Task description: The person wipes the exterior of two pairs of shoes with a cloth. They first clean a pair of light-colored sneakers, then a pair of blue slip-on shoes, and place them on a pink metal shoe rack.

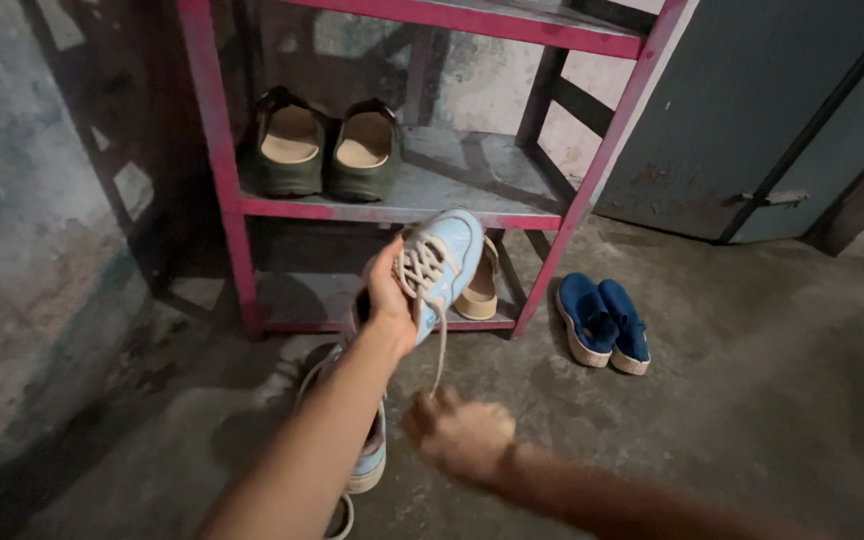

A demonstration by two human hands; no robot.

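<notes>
- Light blue sneaker (pixel 439 262) with cream laces, held up in the air in front of the pink metal rack (pixel 224 170), toe pointing up and to the right.
- Left hand (pixel 389 298) clamped around the sneaker's heel end, fingers wrapped tight.
- Right hand (pixel 460 434) below, fingers pinched together on the hanging lace end (pixel 438 360); lace taut between shoe and hand.
- Second light blue sneaker (pixel 367 462) flat on the concrete floor (pixel 752 400), mostly hidden under the left forearm.
- Dark green clogs (pixel 324 150), a pair, side by side on the middle shelf.
- Tan sandal (pixel 480 288) on the lowest shelf, just behind the raised sneaker.
- Blue slip-on shoes (pixel 604 322), a pair, on the floor right of the rack, near the grey door (pixel 752 110).
</notes>
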